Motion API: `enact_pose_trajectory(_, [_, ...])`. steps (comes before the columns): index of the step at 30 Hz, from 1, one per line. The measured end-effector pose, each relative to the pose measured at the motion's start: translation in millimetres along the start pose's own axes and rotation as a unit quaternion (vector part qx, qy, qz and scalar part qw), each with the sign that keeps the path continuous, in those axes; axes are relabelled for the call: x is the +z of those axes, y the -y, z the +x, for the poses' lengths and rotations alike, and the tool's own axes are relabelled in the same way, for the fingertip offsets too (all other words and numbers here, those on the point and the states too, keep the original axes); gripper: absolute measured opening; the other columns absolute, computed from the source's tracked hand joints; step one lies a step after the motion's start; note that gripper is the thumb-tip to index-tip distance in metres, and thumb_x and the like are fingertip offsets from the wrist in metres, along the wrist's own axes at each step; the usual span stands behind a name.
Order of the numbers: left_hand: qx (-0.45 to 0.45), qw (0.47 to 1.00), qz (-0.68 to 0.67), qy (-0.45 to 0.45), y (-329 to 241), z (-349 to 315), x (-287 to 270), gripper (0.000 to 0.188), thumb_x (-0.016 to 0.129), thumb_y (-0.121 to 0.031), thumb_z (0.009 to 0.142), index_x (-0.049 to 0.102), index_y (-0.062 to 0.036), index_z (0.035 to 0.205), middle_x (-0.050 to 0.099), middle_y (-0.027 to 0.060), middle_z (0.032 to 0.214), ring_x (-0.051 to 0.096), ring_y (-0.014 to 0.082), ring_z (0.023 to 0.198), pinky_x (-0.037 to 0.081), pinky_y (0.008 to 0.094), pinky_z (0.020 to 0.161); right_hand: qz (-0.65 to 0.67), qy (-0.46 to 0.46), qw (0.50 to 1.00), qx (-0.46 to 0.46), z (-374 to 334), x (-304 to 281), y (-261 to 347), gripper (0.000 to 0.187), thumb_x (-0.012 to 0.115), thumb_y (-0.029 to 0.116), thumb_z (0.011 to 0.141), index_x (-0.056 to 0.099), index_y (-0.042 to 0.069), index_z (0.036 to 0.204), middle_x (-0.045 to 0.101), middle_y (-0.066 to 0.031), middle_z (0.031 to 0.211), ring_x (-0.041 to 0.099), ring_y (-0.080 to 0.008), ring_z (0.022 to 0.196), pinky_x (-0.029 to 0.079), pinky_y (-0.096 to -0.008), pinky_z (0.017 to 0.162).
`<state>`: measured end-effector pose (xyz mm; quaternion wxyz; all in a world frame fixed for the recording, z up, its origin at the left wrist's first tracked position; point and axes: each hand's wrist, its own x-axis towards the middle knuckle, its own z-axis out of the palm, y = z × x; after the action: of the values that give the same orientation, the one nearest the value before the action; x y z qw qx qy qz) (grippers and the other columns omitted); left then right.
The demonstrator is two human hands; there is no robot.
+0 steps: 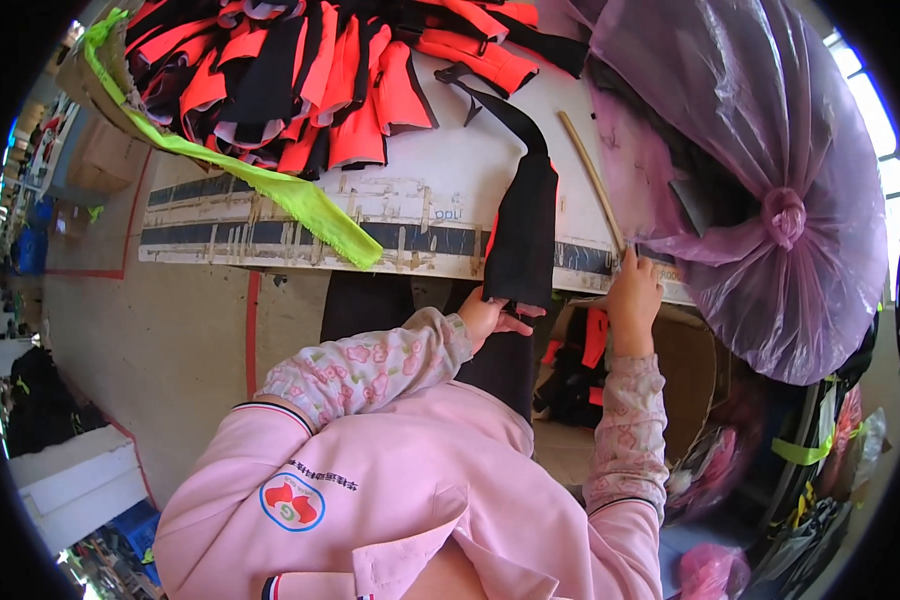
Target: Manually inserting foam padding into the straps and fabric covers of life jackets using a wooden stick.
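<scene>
My left hand (pixel 484 319) is closed on the near end of a black fabric sleeve (pixel 523 235) with thin orange edges. The sleeve hangs slightly over the table's front edge, and a black strap (pixel 510 118) with a dark buckle-like end runs from its far end. My right hand (pixel 634 292), also closed, grips the near end of a thin wooden stick (pixel 592 180), which lies slanting across the tabletop to the right of the sleeve. Some of my left fingers are hidden behind the fabric.
A large pile of orange-and-black fabric pieces (pixel 315 80) covers the table (pixel 300 222) at the back left, beside a neon yellow strip (pixel 310 205). A tied purple plastic bag (pixel 770 120) bulges over the right side. Under the table, an open cardboard box (pixel 685 375) stands near orange-and-black pieces.
</scene>
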<state>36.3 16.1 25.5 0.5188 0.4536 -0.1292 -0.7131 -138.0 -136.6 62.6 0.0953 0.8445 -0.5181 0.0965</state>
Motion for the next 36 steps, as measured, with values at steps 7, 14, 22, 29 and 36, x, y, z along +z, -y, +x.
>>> enact_pose_trajectory(7, [0.003, 1.0, 0.008, -0.011, 6, 2, 2, 0.036, 0.036, -0.035, 0.096, 0.056, -0.0079, 0.107, 0.063, 0.0094, 0.097, 0.063, 0.0179, 0.078, 0.051, 0.0325, 0.073, 0.087, -0.013, 0.995, -0.041, -4, 2, -22, 0.02, 0.05, 0.002, 0.079, 0.052, 0.004, 0.099, 0.055, -0.0149, 0.087, 0.056, -0.031, 0.081, 0.048, -0.0412, 0.066])
enact_pose_trajectory(14, [0.008, 0.995, 0.007, -0.101, 22, 13, 0, 0.029, 0.03, -0.018, 0.097, 0.051, -0.0024, 0.11, 0.064, 0.0146, 0.098, 0.065, 0.0231, 0.07, 0.052, 0.0312, 0.064, 0.535, 0.2, 0.81, 0.13, -129, -93, -38, 0.024, 0.042, 0.025, 0.095, 0.054, 0.007, 0.084, 0.039, 0.0062, 0.054, 0.032, -0.001, 0.044, 0.023, -0.0179, 0.04])
enact_pose_trajectory(22, [0.083, 0.995, -0.028, -0.046, 23, 12, 1, 0.024, 0.032, -0.011, 0.094, 0.048, 0.0009, 0.108, 0.062, 0.0189, 0.093, 0.065, 0.03, 0.078, 0.053, 0.0335, 0.05, 0.525, 0.372, 0.726, 0.245, -254, -82, -37, 0.032, 0.045, 0.028, 0.094, 0.055, 0.004, 0.074, 0.038, 0.0081, 0.054, 0.033, -0.0016, 0.049, 0.025, -0.0196, 0.043])
enact_pose_trajectory(29, [0.059, 0.989, 0.054, -0.121, 28, 13, 4, 0.025, 0.033, -0.005, 0.087, 0.056, -0.0001, 0.094, 0.063, 0.0142, 0.08, 0.062, 0.0238, 0.058, 0.047, 0.0305, 0.04, 0.457, 0.338, 0.808, 0.156, -172, -66, 25, 0.037, 0.041, 0.029, 0.095, 0.05, 0.003, 0.07, 0.042, 0.0002, 0.052, 0.038, -0.007, 0.046, 0.03, -0.0252, 0.042])
enact_pose_trajectory(36, [-0.008, 0.975, 0.118, -0.189, 28, 14, 13, 0.017, 0.043, -0.007, 0.083, 0.059, -0.0029, 0.085, 0.06, 0.0086, 0.069, 0.056, 0.0171, 0.051, 0.043, 0.0272, 0.043, 0.568, 0.364, 0.704, 0.222, -110, -21, 79, 0.039, 0.04, 0.033, 0.095, 0.05, 0.005, 0.069, 0.042, 0.0, 0.05, 0.038, -0.0097, 0.039, 0.028, -0.0251, 0.038])
